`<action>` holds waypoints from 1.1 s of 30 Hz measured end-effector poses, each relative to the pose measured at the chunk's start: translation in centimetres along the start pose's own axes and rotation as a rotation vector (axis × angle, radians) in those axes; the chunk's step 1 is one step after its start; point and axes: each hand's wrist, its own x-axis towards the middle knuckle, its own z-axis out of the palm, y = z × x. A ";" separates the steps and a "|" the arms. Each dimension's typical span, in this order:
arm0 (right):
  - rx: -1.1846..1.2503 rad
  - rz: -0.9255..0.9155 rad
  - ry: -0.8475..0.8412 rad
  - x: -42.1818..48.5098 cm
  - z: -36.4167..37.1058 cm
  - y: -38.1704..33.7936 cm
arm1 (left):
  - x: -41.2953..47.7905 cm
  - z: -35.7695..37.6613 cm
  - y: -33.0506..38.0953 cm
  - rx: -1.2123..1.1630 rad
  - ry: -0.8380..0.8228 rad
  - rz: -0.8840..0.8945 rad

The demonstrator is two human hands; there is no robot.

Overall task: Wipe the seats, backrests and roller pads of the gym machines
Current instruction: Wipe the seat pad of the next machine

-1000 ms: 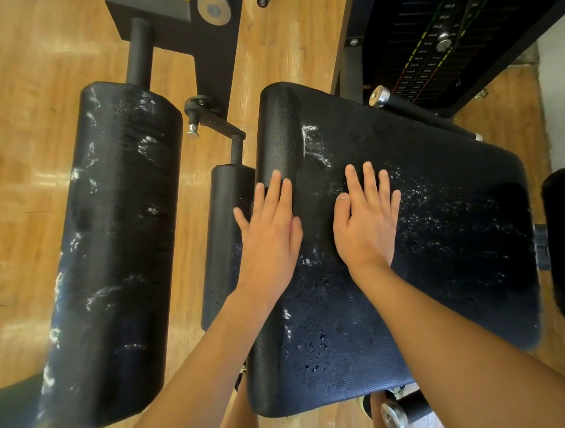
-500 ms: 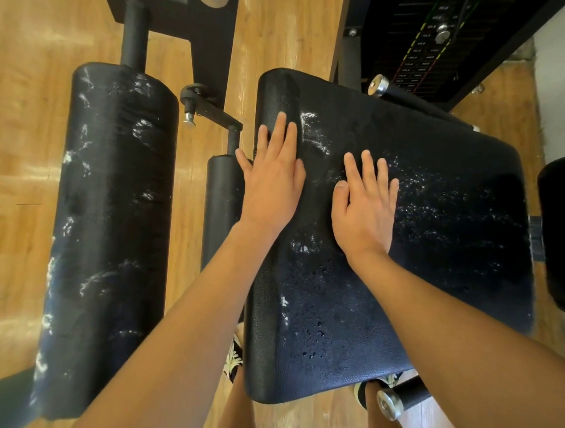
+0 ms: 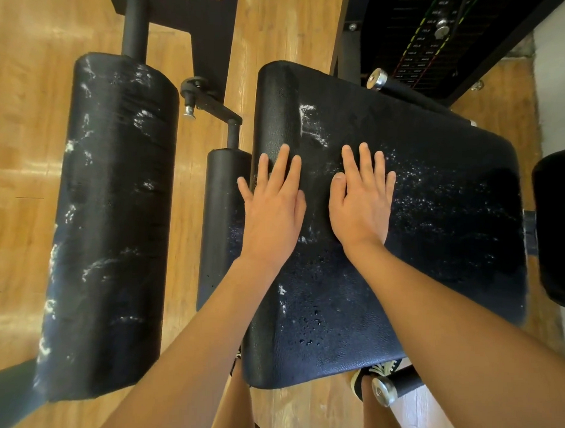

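Note:
A black padded seat (image 3: 434, 219) fills the middle and right of the view, speckled with white foam and water drops. My left hand (image 3: 273, 210) lies flat on the seat's left edge, fingers straight. My right hand (image 3: 361, 200) lies flat beside it, nearer the seat's middle. Neither hand holds a cloth. To the left stands a large black roller pad (image 3: 111, 224) smeared with white foam streaks. A thinner black roller pad (image 3: 221, 218) sits between that pad and the seat, partly behind my left hand.
Wooden floor (image 3: 27, 141) shows on the left. A black weight stack (image 3: 418, 36) with a selector pin stands at the top right. Chrome-capped bars stick out at the seat's far edge (image 3: 377, 80) and near corner (image 3: 384, 392). Another black pad (image 3: 556, 223) is at the right edge.
My left hand slid forward along the seat's left edge and then back towards me. The right hand has stayed nearly in place, flat on the seat.

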 end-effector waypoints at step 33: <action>0.005 -0.019 0.013 0.0 0.0 0.2 | 1.2 -0.6 0.0 -0.017 0.007 0.012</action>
